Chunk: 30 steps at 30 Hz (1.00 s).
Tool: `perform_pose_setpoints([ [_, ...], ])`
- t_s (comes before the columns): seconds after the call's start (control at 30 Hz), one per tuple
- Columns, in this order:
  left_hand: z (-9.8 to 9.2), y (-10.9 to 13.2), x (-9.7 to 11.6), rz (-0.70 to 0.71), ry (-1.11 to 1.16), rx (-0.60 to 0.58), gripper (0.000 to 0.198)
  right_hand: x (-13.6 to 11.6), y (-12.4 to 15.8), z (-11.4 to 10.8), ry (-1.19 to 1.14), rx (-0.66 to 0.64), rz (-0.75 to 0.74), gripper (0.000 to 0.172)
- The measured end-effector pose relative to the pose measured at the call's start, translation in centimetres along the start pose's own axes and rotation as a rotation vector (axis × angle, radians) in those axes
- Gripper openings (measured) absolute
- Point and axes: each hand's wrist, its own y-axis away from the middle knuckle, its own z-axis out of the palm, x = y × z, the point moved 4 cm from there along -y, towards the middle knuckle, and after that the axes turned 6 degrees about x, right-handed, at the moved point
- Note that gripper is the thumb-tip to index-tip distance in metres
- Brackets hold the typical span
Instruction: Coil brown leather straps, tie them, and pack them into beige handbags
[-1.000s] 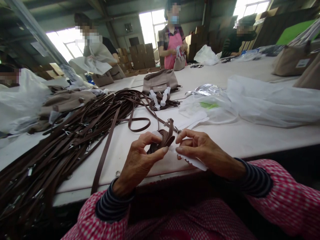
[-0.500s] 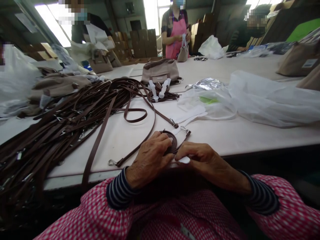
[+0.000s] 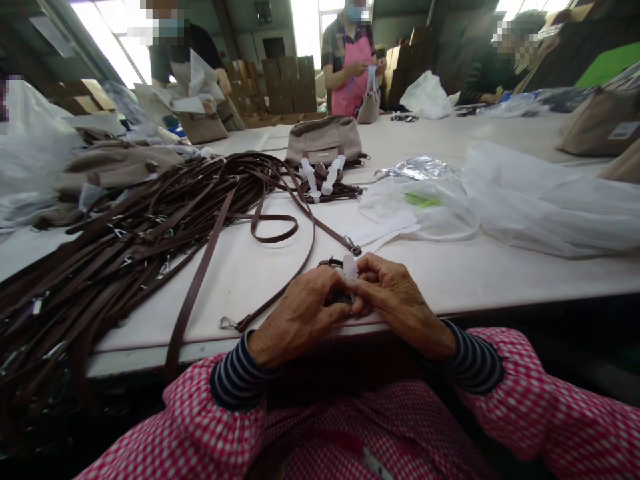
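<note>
My left hand (image 3: 300,313) and my right hand (image 3: 393,300) are pressed together at the table's near edge, both closed round a coiled brown strap (image 3: 336,298), mostly hidden by my fingers. A white foam strip (image 3: 351,268) sticks up between my fingertips, pinched by my right hand against the coil. A loose brown strap (image 3: 280,293) runs past my left hand and ends in a metal clasp (image 3: 226,323) to the left. A big heap of brown straps (image 3: 125,233) lies on the left of the table.
White foam strips (image 3: 385,230) and clear plastic bags (image 3: 525,200) lie right of centre. A beige handbag (image 3: 324,140) and a wrapped strap bundle (image 3: 325,183) sit farther back. Several people work at the far side. The white table (image 3: 500,273) edge crosses in front of me.
My hands rose from the table edge and closed together over the coil. The white strip, earlier under my right fingers, now stands upright between the fingertips.
</note>
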Motion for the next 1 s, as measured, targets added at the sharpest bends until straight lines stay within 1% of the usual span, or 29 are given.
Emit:
perform_pose_setpoints([
  [0.1, -0.4, -0.2, -0.7, -0.125, 0.235, -0.014, 0.022, -0.1, 0.0, 0.0, 0.034, 0.001, -0.021, 0.029],
  [0.17, -0.4, -0.5, -1.0, -0.181, 0.345, 0.019, 0.022, -0.1, 0.0, 0.0, 0.071, 0.002, -0.023, 0.028],
  [0.3, 0.0, -1.3, -1.4, -0.218, 0.394, 0.100, 0.012, -0.5, 0.1, 0.1, 0.121, -0.002, -0.045, 0.028],
  [0.37, 0.1, -1.5, -1.5, -0.244, 0.448, 0.114, 0.010, -1.0, 0.0, 0.3, 0.152, -0.030, -0.047, 0.031],
  [0.47, 0.1, -1.6, -2.0, -0.325, 0.540, 0.153, 0.008, -1.6, -0.2, 0.5, 0.191, -0.092, -0.009, 0.037],
  [0.6, -0.1, -1.8, -2.4, -0.420, 0.633, 0.198, 0.013, -1.9, -0.6, 0.6, 0.216, -0.106, 0.059, 0.030],
  [0.77, -0.2, -2.0, -1.9, -0.485, 0.666, 0.209, 0.015, -1.6, -1.3, 0.7, 0.257, -0.056, 0.077, 0.020],
  [0.87, -0.2, -1.9, -1.8, -0.480, 0.655, 0.217, 0.015, -1.4, -1.6, 0.8, 0.277, -0.027, 0.090, 0.017],
  [1.0, -0.1, -1.9, -2.1, -0.465, 0.642, 0.228, 0.014, -1.4, -1.8, 0.9, 0.326, -0.026, 0.069, 0.014],
])
